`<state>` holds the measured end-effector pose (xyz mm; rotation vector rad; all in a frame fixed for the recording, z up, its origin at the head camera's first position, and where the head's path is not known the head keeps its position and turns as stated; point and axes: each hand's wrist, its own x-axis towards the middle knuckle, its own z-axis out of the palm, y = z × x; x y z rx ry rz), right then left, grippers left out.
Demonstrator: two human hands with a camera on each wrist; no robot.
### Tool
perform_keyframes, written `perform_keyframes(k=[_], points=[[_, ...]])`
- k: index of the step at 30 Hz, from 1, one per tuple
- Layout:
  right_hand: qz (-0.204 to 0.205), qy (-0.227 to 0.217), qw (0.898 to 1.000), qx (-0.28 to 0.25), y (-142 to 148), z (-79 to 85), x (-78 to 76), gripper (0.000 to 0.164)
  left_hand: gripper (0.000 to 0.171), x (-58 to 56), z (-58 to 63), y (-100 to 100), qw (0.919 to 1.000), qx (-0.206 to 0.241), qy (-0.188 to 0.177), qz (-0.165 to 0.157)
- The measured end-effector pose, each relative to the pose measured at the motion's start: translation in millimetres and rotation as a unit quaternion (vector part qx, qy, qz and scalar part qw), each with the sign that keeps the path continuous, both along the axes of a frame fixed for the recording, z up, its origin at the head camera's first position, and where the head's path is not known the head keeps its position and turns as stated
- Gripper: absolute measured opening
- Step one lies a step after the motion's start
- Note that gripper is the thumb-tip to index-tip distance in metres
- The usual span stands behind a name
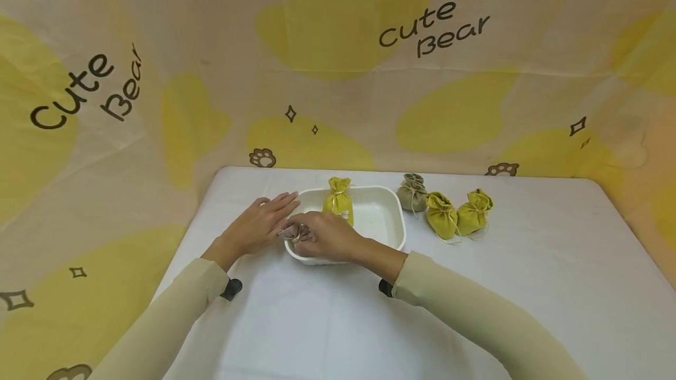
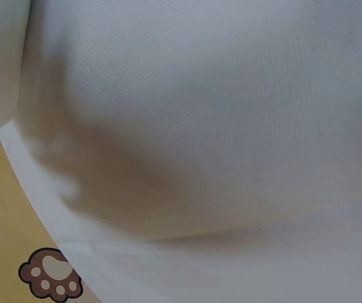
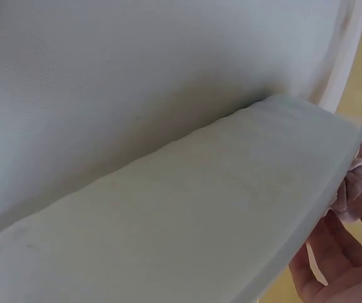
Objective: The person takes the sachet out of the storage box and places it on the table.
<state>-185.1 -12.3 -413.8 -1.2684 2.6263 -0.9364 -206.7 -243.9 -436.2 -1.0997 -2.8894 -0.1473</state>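
A mauve pouch point(image 1: 297, 232) is pinched by the right hand point(image 1: 334, 236) at the tray's left edge, near the straight-fingered left hand point(image 1: 260, 223); room toward the tray's right wall point(image 1: 397, 213) is shown only by the head view.

Tray point(image 1: 381, 228) on worktop point(image 1: 296, 321), one pouch point(image 1: 337, 203) inside tray, three pouches point(image 1: 441, 220) right of tray, another pouch point(image 1: 297, 232) in right fingers point(image 1: 308, 219) at tray's left end, left fingers point(image 1: 281, 202) at tray's left rim
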Motion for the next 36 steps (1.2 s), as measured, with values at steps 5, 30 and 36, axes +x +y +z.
perform_keyframes(k=[5, 30, 36], points=[[-0.020, 0.011, 1.000, -0.001, -6, -0.8, 1.0, 0.035, 0.049, -1.3, -1.0, 0, 1.0000, -0.002, 0.007, -0.004], [-0.085, -0.011, 0.996, -0.035, -21, -2.9, 0.5, 0.014, 0.049, -0.2, -1.2, -1, 0.9999, 0.000, 0.011, -0.002], [-0.082, -0.033, 0.995, -0.048, -20, -3.2, 0.9, 0.011, 0.049, 0.2, -0.5, -1, 1.0000, 0.001, 0.004, 0.002]])
